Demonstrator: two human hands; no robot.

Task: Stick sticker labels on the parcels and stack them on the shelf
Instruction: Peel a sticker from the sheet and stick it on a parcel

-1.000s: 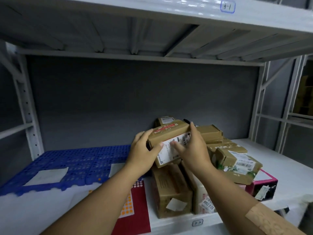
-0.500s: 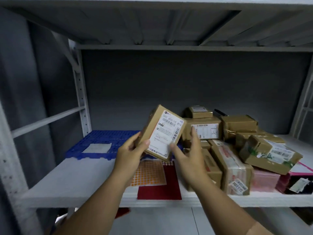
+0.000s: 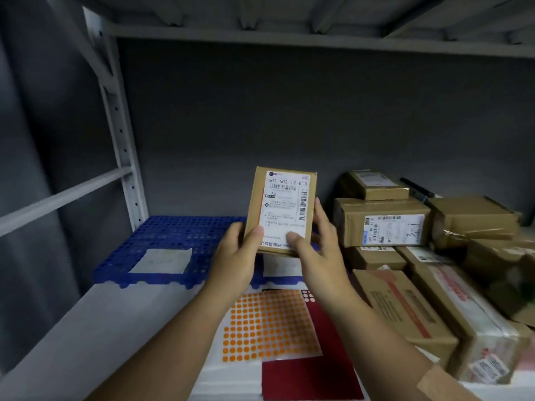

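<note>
A small brown cardboard parcel (image 3: 282, 209) with a white shipping label stands upright in the air above the shelf, its label facing me. My left hand (image 3: 237, 256) grips its lower left edge, thumb on the front. My right hand (image 3: 315, 250) grips its lower right edge, thumb on the label's bottom. Below my hands a sheet of orange round stickers (image 3: 269, 325) lies flat on the white shelf (image 3: 121, 322), partly over a dark red sheet (image 3: 312, 374).
A pile of brown parcels (image 3: 382, 221) fills the right side of the shelf. A blue plastic pallet (image 3: 179, 233) with a white paper on it lies at the back left. A white upright post (image 3: 118, 131) stands left; another shelf board hangs overhead.
The parcel was lifted off the pile, carried left and turned from tilted to upright with its label toward me. My right hand, which hung beside it, now grips its lower right edge.
</note>
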